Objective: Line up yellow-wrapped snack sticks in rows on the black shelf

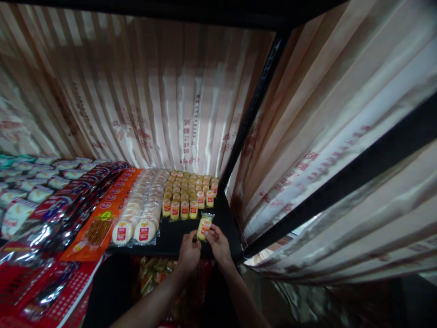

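Between my two hands, over the front of the black shelf (pixel 177 232), is a small yellow packaged cake (pixel 204 226) in a clear wrapper with a red and orange label. My right hand (pixel 218 246) grips its right side with thumb and fingers. My left hand (pixel 190 250) pinches the lower left corner of the wrapper. Just behind stand rows of the same yellow packaged cakes (pixel 184 209), labels facing me. To their left lie two rows of round white packaged cakes (pixel 144 231) with red labels.
Orange snack packets (pixel 99 223) overlap further left, beside dark shiny packets (pixel 64 200) and white bread packs (pixel 20 216). Pale printed curtains (pixel 164 100) hang behind and on the right. A black post (pixel 254 109) rises at the shelf's back right corner. Gold packets (pixel 153 273) lie below.
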A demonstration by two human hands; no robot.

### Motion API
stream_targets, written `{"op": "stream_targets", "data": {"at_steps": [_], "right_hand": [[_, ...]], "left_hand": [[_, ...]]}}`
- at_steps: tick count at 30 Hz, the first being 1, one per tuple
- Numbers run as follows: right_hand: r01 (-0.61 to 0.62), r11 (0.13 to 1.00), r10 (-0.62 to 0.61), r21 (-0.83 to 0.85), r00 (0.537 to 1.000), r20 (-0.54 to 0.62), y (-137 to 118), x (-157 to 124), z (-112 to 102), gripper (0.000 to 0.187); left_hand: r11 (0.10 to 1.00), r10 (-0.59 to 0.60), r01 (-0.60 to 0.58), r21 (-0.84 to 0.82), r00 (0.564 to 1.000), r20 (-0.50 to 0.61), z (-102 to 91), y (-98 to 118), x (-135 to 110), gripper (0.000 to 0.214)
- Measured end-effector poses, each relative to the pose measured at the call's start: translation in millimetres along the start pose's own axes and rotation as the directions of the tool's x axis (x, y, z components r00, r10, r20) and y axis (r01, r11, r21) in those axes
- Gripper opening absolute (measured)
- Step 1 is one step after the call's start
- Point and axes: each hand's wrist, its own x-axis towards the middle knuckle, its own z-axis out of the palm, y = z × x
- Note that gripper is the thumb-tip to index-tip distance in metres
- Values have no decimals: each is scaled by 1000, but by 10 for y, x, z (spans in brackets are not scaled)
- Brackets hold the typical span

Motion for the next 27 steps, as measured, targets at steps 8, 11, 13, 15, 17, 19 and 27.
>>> {"op": "stream_targets", "data": {"at_steps": [8,11,13,15,17,19,27], "right_hand": [[118,971,-132,-209,990,-55,48,466,-43,46],[141,944,-163,-298,985,-50,13,570,6,43],[156,927,-184,-342,982,-51,-7,638,24,42],[171,914,-201,-367,978,-46,-13,704,24,41],[179,903,-210,-391,977,-39,-5,763,13,41],[178,891,-208,-419,978,-28,10,810,4,42],[174,829,-217,-532,976,-19,40,874,45,40]], "left_hand": [[960,251,-255,118,967,51,132,99,70,62],[947,277,-286,146,958,79,167,106,125,64],[939,282,-295,179,955,94,176,129,174,64],[932,278,-294,213,955,105,179,158,222,64],[929,264,-284,238,958,110,182,179,264,64],[922,262,-283,264,959,112,189,184,297,64],[876,285,-315,365,949,135,221,138,384,63]]}}
